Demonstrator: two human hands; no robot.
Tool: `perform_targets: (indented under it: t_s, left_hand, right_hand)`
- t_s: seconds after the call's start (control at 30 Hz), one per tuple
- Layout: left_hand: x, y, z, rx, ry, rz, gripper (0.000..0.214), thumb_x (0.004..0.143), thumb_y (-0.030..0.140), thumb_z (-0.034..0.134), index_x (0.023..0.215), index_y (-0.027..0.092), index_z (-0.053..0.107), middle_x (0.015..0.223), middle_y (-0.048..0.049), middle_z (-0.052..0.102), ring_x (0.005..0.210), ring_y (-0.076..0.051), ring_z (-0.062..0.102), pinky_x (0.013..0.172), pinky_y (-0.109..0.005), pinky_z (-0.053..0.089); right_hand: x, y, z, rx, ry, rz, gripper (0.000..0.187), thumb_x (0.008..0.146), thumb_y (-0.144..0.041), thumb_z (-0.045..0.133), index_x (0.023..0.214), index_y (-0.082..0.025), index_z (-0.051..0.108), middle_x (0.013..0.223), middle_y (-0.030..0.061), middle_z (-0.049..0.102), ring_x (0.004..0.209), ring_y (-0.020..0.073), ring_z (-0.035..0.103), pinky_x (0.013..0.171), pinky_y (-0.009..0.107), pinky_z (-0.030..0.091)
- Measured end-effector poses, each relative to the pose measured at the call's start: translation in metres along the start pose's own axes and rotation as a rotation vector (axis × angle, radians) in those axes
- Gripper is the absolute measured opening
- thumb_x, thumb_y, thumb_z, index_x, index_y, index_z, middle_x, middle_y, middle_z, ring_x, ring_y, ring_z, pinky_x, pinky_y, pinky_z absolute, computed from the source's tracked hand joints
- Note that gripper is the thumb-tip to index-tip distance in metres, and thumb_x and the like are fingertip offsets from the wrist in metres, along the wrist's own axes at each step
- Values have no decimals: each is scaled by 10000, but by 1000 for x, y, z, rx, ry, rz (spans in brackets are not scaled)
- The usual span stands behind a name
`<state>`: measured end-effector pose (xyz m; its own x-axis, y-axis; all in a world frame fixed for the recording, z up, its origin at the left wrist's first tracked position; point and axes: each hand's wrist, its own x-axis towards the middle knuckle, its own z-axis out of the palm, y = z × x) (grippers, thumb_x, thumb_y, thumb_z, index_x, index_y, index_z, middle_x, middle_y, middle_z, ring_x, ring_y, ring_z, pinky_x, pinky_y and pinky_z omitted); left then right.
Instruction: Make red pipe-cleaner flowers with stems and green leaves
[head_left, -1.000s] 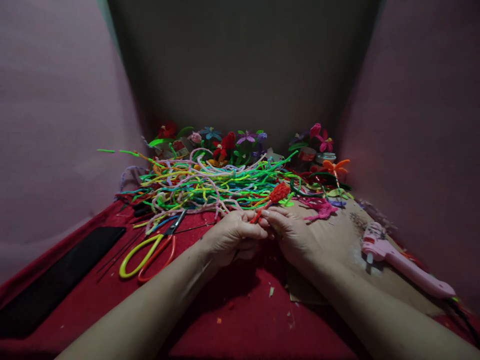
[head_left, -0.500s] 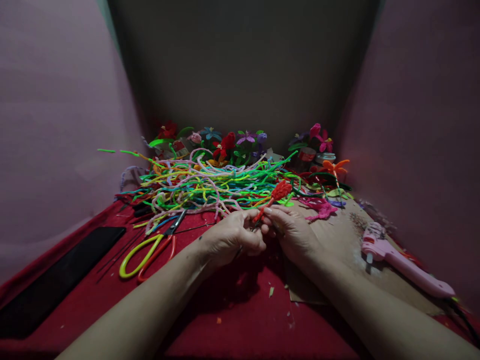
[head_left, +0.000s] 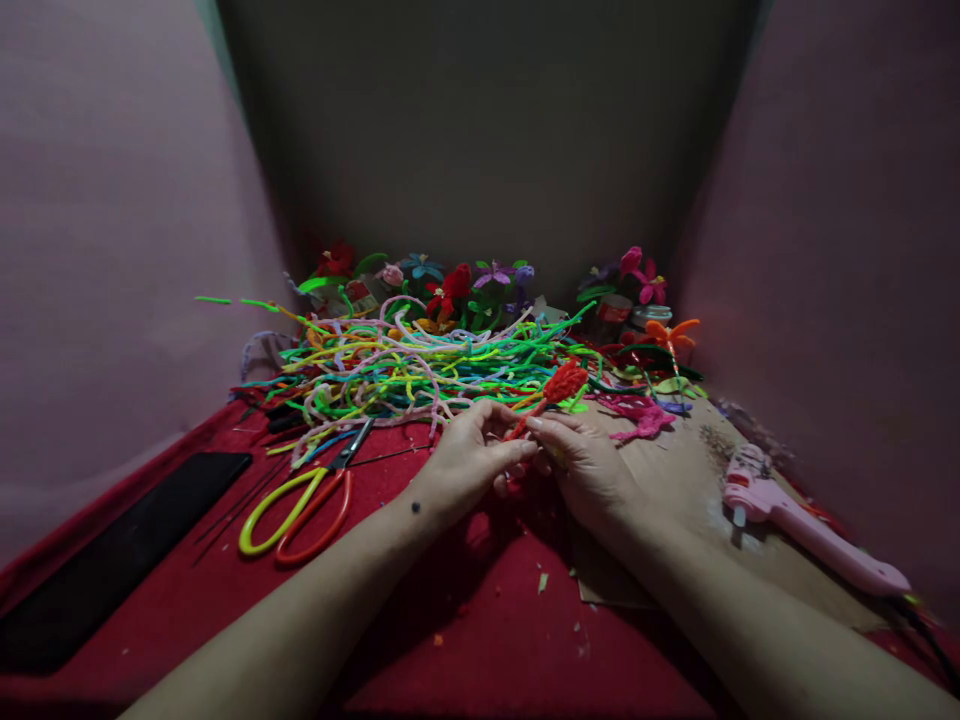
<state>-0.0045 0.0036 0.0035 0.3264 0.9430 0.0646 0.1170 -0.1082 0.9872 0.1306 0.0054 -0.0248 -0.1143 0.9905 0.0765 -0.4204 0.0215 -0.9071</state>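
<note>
Both of my hands meet over the red cloth around a red pipe-cleaner flower bud (head_left: 565,383), which tilts up and to the right. Its thin red stem runs down between my fingers, and the lower end is partly hidden. Pinched thumb and fingers of my right hand (head_left: 581,462) grip that stem. My left hand (head_left: 474,455) curls around the stem's lower part from the left, its thumb reaching toward my right fingertips. Just beyond the bud lies a big heap of coloured pipe cleaners (head_left: 405,365).
Scissors (head_left: 296,515) with yellow and red handles lie left, beside a black flat object (head_left: 124,550). A pink glue gun (head_left: 810,530) rests on cardboard (head_left: 660,480) at right, near a magenta pipe-cleaner piece (head_left: 641,418). Finished flowers (head_left: 450,290) stand behind the heap.
My left hand has shifted its hold: its thumb is now stretched toward my right fingers and its wrist has turned. The bud and my right hand stay nearly in place.
</note>
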Motion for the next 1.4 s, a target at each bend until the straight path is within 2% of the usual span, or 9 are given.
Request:
perform_targets:
  t_s: [0.13, 0.23, 0.33, 0.5, 0.6, 0.77, 1.03, 1.23, 1.4]
  left_hand:
    - [-3, -8, 3, 459, 234, 280, 211, 743, 311, 608, 850, 180, 481, 690, 14, 528, 597, -118, 492, 561, -237, 370]
    - [-8, -12, 1, 821, 213, 415, 99, 836, 269, 471, 820, 181, 514, 734, -24, 538, 647, -139, 478, 607, -252, 343]
    - [-9, -15, -2, 948, 154, 453, 154, 846, 179, 402, 759, 185, 530, 719, -32, 518, 637, -140, 452, 596, -239, 319]
    - [-5, -10, -4, 705, 171, 411, 157, 815, 143, 421, 701, 185, 520, 625, 11, 480, 571, -108, 399, 589, -224, 310]
    - [-3, -1, -2, 400, 151, 246, 175, 806, 211, 464, 640, 171, 504, 549, 38, 434, 508, -83, 372, 523, -207, 298]
    - [-4, 11, -1, -164, -26, -89, 177, 778, 247, 523, 635, 164, 459, 453, 81, 395, 328, -24, 260, 358, -161, 209]
    - [-2, 0, -13, -585, -342, -180, 131, 799, 273, 555, 773, 151, 517, 495, 90, 421, 293, 14, 145, 284, -109, 210]
    - [1, -1, -14, -562, -377, -211, 144, 810, 289, 534, 804, 145, 525, 521, 91, 399, 302, 17, 125, 290, -111, 211]
    - [-2, 1, -6, -77, -139, -39, 229, 796, 358, 531, 691, 158, 492, 529, 59, 431, 355, -29, 296, 350, -159, 231]
  right_hand:
    - [-3, -2, 4, -22, 29, -26, 154, 639, -304, 691, 610, -162, 636, 566, -25, 570, 517, 98, 462, 510, 242, 349]
    - [-6, -4, 8, -24, 53, -6, 131, 644, -285, 689, 611, -164, 649, 579, -23, 588, 519, 96, 472, 499, 237, 345]
    - [-7, -3, 11, -17, 74, -18, 87, 634, -257, 703, 649, -175, 677, 643, -13, 630, 584, 118, 519, 539, 248, 378]
    - [-9, -4, 11, -20, -49, -85, 103, 695, -254, 669, 777, -201, 702, 760, -4, 669, 715, 146, 561, 646, 273, 420]
    - [-8, -6, 10, -38, -115, -115, 56, 713, -228, 656, 732, -191, 694, 695, -25, 641, 658, 116, 538, 643, 253, 423]
    - [-5, -4, 5, 10, -105, -45, 85, 718, -238, 641, 760, -176, 683, 705, -4, 640, 625, 119, 549, 581, 255, 429]
    - [-2, -8, 2, 199, -82, 98, 250, 547, -162, 743, 793, -186, 701, 675, 0, 653, 562, 97, 539, 489, 204, 374]
    - [2, -3, -2, 203, -144, 87, 160, 593, -150, 715, 749, -177, 692, 613, -14, 620, 507, 76, 488, 484, 207, 365]
    - [2, -2, -1, 209, -46, 83, 185, 562, -151, 738, 733, -196, 685, 708, -12, 660, 593, 109, 559, 576, 243, 432]
